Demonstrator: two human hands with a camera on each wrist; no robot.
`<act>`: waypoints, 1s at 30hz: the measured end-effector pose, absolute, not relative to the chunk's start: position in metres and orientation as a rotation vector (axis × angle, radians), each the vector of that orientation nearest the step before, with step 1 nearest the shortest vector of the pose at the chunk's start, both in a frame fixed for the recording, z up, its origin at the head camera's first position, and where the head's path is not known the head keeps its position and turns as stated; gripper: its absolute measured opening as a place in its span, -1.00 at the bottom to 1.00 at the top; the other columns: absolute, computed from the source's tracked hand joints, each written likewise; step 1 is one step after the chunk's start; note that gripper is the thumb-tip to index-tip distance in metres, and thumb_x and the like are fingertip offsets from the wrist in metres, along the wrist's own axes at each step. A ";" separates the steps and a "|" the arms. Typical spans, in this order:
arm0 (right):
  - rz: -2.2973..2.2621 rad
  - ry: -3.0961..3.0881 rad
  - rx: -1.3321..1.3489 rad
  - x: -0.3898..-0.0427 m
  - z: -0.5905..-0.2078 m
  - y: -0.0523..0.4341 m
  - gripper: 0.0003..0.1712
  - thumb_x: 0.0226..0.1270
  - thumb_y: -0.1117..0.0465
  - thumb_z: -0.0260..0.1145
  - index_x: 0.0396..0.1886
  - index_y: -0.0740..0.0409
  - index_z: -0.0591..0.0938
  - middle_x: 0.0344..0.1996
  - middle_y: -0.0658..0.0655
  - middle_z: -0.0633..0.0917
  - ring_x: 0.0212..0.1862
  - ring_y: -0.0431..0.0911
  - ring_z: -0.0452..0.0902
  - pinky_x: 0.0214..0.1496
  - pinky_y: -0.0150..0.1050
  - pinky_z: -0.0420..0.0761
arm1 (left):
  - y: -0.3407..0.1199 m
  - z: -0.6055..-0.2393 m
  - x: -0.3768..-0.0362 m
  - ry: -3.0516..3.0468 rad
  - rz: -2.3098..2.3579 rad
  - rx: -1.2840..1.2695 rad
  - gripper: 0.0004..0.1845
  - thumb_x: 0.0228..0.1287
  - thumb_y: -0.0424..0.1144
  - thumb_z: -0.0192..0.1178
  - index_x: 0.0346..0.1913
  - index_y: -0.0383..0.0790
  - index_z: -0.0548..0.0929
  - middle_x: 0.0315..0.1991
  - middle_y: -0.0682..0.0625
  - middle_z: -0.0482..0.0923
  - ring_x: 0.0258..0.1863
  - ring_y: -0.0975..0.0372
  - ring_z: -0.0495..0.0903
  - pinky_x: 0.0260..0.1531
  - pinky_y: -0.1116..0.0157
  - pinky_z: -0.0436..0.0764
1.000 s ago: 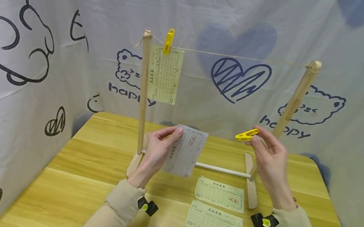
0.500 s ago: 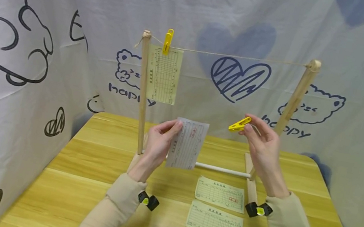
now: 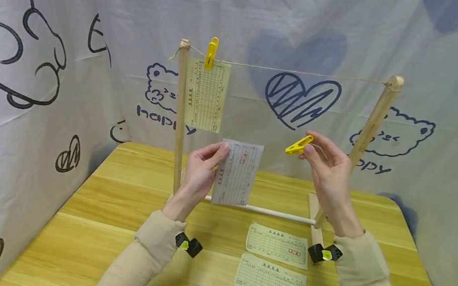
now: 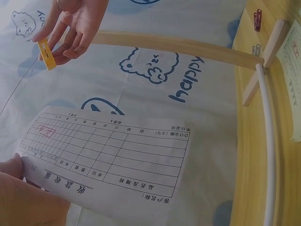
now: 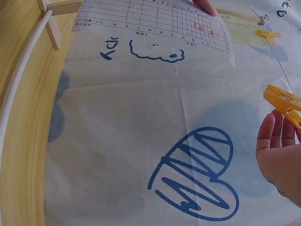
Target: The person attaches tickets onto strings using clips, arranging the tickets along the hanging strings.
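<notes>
Between thumb and fingers my left hand (image 3: pixel 201 169) pinches a white receipt slip (image 3: pixel 237 175) by its upper left edge, so it hangs upright in front of the wooden frame. The left wrist view shows its printed grid and a red stamp. My right hand (image 3: pixel 331 174) holds a yellow clothespin (image 3: pixel 299 145) by its handle end, tip pointing left, apart from the slip. Both hands are below the string (image 3: pixel 279 69). At the string's left end, another yellow clothespin (image 3: pixel 211 53) fastens a yellowish receipt (image 3: pixel 206 95).
Two greenish receipts (image 3: pixel 277 245) (image 3: pixel 271 282) lie on the wooden table (image 3: pixel 101 243). Wooden posts (image 3: pixel 179 119) (image 3: pixel 370 122) and a white bottom rod (image 3: pixel 276 214) form the frame. A red clip (image 4: pixel 257 20) lies on the table. A patterned curtain (image 3: pixel 278 19) hangs behind.
My left hand has lifted the white slip a little. The right hand has moved left and upward with the clothespin, closer to the slip and the string.
</notes>
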State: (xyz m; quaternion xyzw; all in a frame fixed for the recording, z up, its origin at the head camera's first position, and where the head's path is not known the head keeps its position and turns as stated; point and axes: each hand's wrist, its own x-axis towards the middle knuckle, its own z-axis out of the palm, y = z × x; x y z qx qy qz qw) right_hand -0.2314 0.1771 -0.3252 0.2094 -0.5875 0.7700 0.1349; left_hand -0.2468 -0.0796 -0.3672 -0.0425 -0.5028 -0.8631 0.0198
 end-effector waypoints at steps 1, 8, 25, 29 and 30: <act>2.234 -1.696 0.613 -0.232 -0.324 0.177 -0.61 0.45 0.35 0.25 0.23 0.34 0.55 -0.04 0.00 0.68 -0.06 -0.20 0.61 0.01 -0.45 0.68 | -0.079 -0.366 -0.247 -1.557 -2.684 -0.133 -0.77 0.46 -0.36 0.16 -0.25 0.02 0.76 -0.29 0.13 0.75 -0.27 0.34 0.66 -0.16 0.40 0.67; 2.234 -1.649 0.660 -0.238 -0.316 0.173 -0.64 0.43 0.41 0.25 0.19 0.37 0.57 -0.09 0.02 0.71 -0.10 -0.19 0.64 -0.03 -0.42 0.70 | -0.079 -0.360 -0.252 -1.509 -2.706 -0.158 -0.80 0.46 -0.34 0.16 -0.26 -0.03 0.76 -0.30 0.11 0.72 -0.28 0.34 0.63 -0.21 0.43 0.63; 2.133 -1.707 0.732 -0.249 -0.287 0.155 -0.67 0.42 0.40 0.27 0.15 0.27 0.63 -0.11 0.00 0.68 -0.12 -0.19 0.63 -0.03 -0.41 0.69 | -0.069 -0.345 -0.265 -1.485 -2.620 -0.160 -0.80 0.41 -0.39 0.21 -0.29 -0.03 0.76 -0.37 0.10 0.73 -0.37 0.35 0.65 -0.29 0.49 0.66; 2.103 -1.710 0.754 -0.252 -0.281 0.150 -0.70 0.42 0.41 0.27 0.07 0.09 0.69 -0.14 0.00 0.68 -0.16 -0.19 0.63 -0.05 -0.42 0.69 | -0.068 -0.341 -0.267 -1.454 -2.609 -0.158 -0.80 0.40 -0.39 0.22 -0.30 -0.05 0.77 -0.38 0.09 0.73 -0.40 0.35 0.65 -0.30 0.50 0.67; 2.098 -1.707 0.758 -0.253 -0.279 0.149 -0.69 0.42 0.42 0.27 0.06 0.07 0.69 -0.16 0.00 0.68 -0.17 -0.19 0.63 -0.06 -0.42 0.69 | -0.067 -0.340 -0.268 -1.447 -2.608 -0.152 -0.81 0.40 -0.39 0.23 -0.31 -0.05 0.77 -0.39 0.09 0.74 -0.40 0.35 0.65 -0.30 0.51 0.67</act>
